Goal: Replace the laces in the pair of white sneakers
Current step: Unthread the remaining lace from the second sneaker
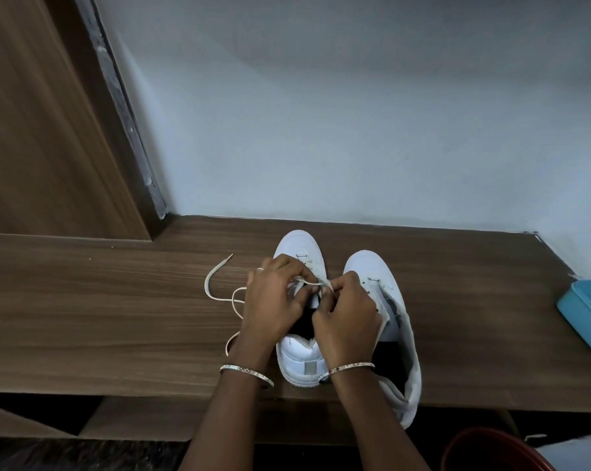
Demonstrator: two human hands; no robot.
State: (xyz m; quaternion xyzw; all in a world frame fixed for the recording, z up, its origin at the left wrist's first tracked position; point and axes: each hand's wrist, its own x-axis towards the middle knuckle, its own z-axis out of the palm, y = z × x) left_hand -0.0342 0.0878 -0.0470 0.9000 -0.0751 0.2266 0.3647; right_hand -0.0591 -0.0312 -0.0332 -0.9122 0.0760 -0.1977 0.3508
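Two white sneakers stand side by side on a wooden table (117, 317), toes pointing away from me. Both my hands work over the left sneaker (299, 246). My left hand (275, 300) and my right hand (348, 311) each pinch a stretch of the cream lace (216, 287) above the eyelets. The lace's loose end trails in loops to the left on the table. The right sneaker (369, 266) has its tongue and sides spread open, with no lace visible in it. Bangles circle both wrists.
A light blue plastic tub (582, 314) sits at the table's right edge. A pale wall rises right behind the sneakers, and a wooden panel (42, 130) stands at the back left. A reddish-brown bucket rim (491, 450) shows below the table at the bottom right.
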